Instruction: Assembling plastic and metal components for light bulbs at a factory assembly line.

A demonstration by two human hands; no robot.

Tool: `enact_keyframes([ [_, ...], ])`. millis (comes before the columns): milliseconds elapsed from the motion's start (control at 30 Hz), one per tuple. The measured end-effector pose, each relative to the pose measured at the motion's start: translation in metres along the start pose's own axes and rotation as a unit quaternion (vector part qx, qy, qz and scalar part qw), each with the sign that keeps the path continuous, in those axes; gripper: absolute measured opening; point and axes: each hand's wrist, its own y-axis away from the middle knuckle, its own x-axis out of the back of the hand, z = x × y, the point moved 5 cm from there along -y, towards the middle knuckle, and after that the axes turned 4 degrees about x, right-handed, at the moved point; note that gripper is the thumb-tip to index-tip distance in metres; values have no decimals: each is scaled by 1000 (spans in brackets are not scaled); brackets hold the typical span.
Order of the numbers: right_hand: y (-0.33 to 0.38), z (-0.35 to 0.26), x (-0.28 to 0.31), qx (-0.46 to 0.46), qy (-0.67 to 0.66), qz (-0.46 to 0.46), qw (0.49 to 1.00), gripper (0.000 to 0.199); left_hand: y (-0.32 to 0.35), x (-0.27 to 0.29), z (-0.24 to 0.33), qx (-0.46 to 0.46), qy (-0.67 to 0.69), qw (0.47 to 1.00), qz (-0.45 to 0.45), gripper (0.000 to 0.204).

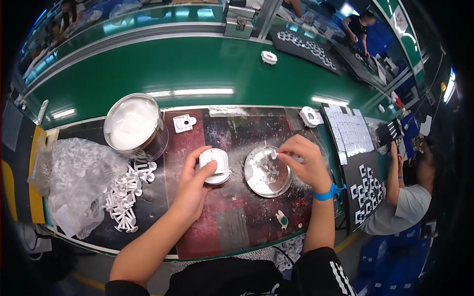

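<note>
My left hand (192, 183) is wrapped round a white plastic housing (213, 159), rounded with a flat square face, its thumb pressed on that face. My right hand (307, 160), with a blue band at the wrist, pinches a small white plastic piece (274, 154). That piece is over the far right part of a round metal dish (266, 190) smeared with whitish paste; whether it touches the paste I cannot tell. To the left lies a pile of white plastic pins with disc heads (123, 197).
A metal tin (157, 143) of white paste stands behind the pins, beside a clear plastic bag (74, 182). White housings lie at the back (184, 123) and right (309, 117). On the right, a black board (353, 209) holds small parts near a co-worker (410, 197). Beyond runs a green conveyor belt (207, 64).
</note>
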Motion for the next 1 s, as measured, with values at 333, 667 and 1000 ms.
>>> enact_keyframes([
  [333, -4, -13, -32, 59, 49, -56, 995, 9, 2, -4, 8, -1, -14, 1000, 1, 41],
  [667, -1, -20, -43, 81, 33, -51, 995, 14, 5, -4, 7, 0, -14, 1000, -4, 39],
  [1000, -2, -19, -44, 69, 33, -89, 993, 11, 4, -4, 9, -5, -19, 1000, -3, 38],
])
